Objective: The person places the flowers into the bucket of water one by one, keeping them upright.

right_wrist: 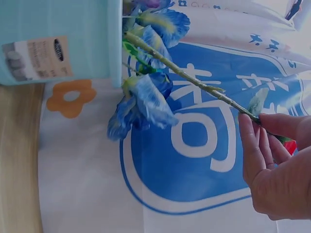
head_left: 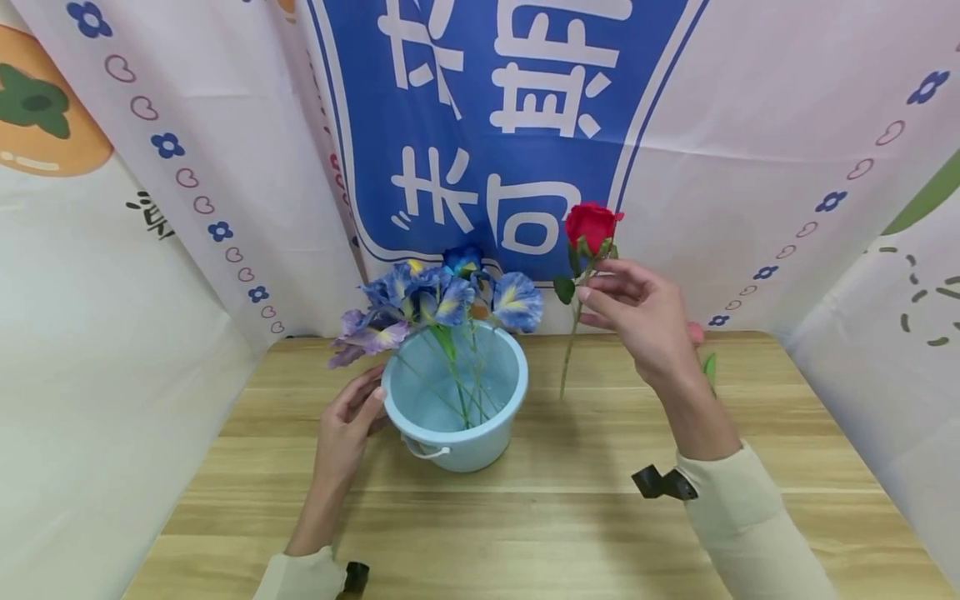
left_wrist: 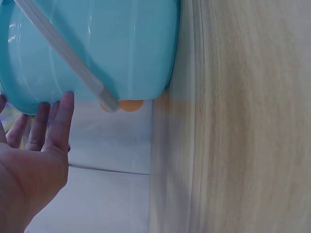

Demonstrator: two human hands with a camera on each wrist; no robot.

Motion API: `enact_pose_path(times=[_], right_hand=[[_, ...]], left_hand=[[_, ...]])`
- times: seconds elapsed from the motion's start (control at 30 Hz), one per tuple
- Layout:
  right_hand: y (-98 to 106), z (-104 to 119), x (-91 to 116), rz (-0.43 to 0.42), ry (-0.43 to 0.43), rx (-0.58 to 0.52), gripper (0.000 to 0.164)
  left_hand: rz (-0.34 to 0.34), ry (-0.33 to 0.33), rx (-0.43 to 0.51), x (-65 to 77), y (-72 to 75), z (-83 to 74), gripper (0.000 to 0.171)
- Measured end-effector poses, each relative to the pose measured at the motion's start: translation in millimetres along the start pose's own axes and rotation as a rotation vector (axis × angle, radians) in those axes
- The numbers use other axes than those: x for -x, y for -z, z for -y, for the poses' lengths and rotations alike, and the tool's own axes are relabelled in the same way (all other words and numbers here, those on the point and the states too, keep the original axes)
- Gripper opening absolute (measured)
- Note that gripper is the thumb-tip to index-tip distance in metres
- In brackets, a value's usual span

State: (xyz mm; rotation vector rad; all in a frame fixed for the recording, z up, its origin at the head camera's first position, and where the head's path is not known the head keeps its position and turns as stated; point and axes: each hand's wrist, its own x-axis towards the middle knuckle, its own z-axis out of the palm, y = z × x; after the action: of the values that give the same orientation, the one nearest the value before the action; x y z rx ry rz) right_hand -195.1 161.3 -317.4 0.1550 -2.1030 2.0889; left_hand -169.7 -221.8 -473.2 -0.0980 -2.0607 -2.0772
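Note:
A light blue bucket (head_left: 453, 454) stands on the wooden table with several blue and purple irises (head_left: 438, 300) leaning inside. My left hand (head_left: 351, 423) touches the bucket's left side near the rim, thumb tip at the edge. In the left wrist view its fingers (left_wrist: 59, 124) are fairly straight against the outer wall, close to the white handle (left_wrist: 68, 53). To the right of the bucket, my right hand (head_left: 637, 312) pinches the stem of a red rose (head_left: 591, 227) just below the bloom. The rose is upright, its bare stem (right_wrist: 180, 73) hanging down beside the bucket.
Behind the table hangs a white cloth with a blue printed panel (head_left: 645, 50). A dark blue bloom (head_left: 462, 260) shows behind the irises. Partly hidden behind my right wrist are a pink bloom (head_left: 696, 333) and a green leaf (head_left: 710, 369). A label (right_wrist: 43, 59) is on the bucket.

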Motion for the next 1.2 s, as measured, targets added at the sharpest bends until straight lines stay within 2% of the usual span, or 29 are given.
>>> enact_pose_path(times=[0.17, 0.4, 0.83, 1.2], right_hand=[[-17, 2, -12, -0.012, 0.076, -0.048, 0.045], [-43, 1, -26, -0.004, 0.115, -0.075, 0.042], [-76, -26, -32, 0.033, 0.096, -0.047, 0.037], [-96, -55, -29, 0.034, 0.038, 0.064, 0.034]], left_hand=[[-0.014, 0.016, -0.032, 0.7, 1.4, -0.4, 0.043], [-0.010, 0.001, 0.000, 0.8, 2.4, 1.8, 0.043], [0.000, -0.004, 0.009, -0.2, 1.0, 1.2, 0.043], [0.003, -0.009, 0.006, -0.4, -0.3, 1.1, 0.043]])
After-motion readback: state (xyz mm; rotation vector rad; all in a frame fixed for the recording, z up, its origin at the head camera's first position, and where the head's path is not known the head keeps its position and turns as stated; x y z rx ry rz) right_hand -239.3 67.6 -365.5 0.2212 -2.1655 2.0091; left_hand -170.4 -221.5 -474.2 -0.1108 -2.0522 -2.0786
